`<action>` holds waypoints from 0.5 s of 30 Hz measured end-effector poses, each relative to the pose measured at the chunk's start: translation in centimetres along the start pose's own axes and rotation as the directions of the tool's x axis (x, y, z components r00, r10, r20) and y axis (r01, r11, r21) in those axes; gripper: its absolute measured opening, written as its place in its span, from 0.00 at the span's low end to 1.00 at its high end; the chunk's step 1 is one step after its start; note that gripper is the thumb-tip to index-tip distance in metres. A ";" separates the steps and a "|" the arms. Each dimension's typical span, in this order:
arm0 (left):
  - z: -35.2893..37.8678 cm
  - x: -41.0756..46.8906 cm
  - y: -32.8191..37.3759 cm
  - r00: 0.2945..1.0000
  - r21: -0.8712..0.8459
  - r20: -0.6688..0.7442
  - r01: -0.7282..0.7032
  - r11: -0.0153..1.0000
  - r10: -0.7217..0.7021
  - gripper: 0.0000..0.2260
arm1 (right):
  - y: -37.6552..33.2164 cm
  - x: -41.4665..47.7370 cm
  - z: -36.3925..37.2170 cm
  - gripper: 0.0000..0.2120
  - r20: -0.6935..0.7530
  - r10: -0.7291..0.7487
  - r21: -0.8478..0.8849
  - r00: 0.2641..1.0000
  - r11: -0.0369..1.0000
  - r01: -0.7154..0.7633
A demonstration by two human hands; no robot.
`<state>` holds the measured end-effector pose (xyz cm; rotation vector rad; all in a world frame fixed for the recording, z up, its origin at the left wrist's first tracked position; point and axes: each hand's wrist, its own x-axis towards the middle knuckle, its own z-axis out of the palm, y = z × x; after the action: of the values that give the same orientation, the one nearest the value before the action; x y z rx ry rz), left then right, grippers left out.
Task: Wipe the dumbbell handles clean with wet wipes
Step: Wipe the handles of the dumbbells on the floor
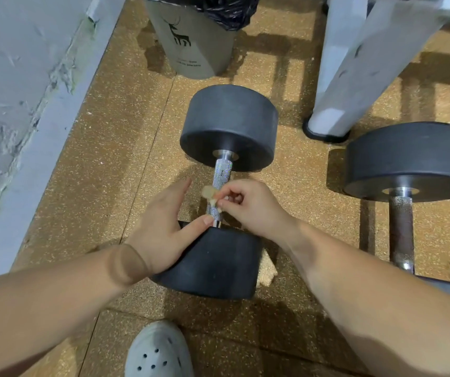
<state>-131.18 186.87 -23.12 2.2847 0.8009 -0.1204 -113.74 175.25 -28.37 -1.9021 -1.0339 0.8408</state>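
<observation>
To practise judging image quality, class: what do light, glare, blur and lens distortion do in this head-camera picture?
Head view: glare sparkles on the near dumbbell's handle; barred shadows cross the floor by the bin; the wide lens bows the wall base and swells both forearms; the white frame at top right is smeared; the wipe in the right hand looks soft.

A wide tan band [130, 265] sits snug round the left wrist. One foot wears a pale grey clog shoe [158, 352] with little round holes across its rounded top.
</observation>
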 end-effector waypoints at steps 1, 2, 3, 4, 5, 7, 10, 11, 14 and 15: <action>-0.2 -0.1 0.4 0.999 0.004 -0.032 -0.002 1.000 0.002 0.48 | -0.3 0.2 -0.1 0.03 0.001 0.006 0.022 1.000 1.000 -0.006; -0.3 -0.1 1.1 0.997 -0.011 -0.074 -0.005 1.000 0.004 0.44 | -0.8 0.7 -0.1 0.04 -0.029 0.022 0.056 0.999 0.998 -0.020; -0.4 -0.1 2.0 0.993 -0.035 -0.117 -0.017 0.999 0.013 0.41 | -1.1 1.5 0.0 0.04 -0.098 0.062 0.102 0.993 0.993 -0.052; -0.3 -0.2 3.0 0.989 -0.054 -0.145 -0.033 0.998 0.025 0.39 | -1.2 2.4 0.0 0.04 -0.186 0.118 0.144 0.975 0.985 -0.091; -0.1 -0.2 3.8 0.989 -0.049 -0.144 -0.037 0.998 0.029 0.38 | -1.3 3.2 0.1 0.04 -0.275 0.168 0.166 0.947 0.978 -0.125; 0.4 -0.1 4.4 0.996 0.045 -0.085 0.002 0.999 0.002 0.42 | -1.0 4.1 0.4 0.05 -0.359 0.200 0.148 0.912 0.977 -0.156; 0.6 -0.1 3.3 0.997 0.151 -0.060 0.061 0.987 -0.053 0.48 | -0.6 2.3 0.7 0.05 -0.261 0.142 0.136 0.955 0.985 -0.109; 0.6 -0.1 3.0 0.997 0.152 -0.055 0.064 0.986 -0.057 0.49 | -0.4 1.4 0.8 0.05 -0.208 0.119 0.134 0.971 0.987 -0.093; 0.6 0.0 2.7 0.998 0.135 -0.038 0.045 0.990 -0.040 0.49 | -0.3 -0.3 1.0 0.06 -0.095 0.101 0.225 0.990 0.971 -0.077; 0.5 0.0 2.6 0.999 0.128 -0.035 0.042 0.991 -0.037 0.49 | -0.4 0.0 0.9 0.07 -0.081 0.094 0.249 0.992 0.966 -0.071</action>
<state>-129.61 185.08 -21.99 2.3982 0.8784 -0.1578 -114.62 175.65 -28.46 -1.7639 -0.7613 0.8764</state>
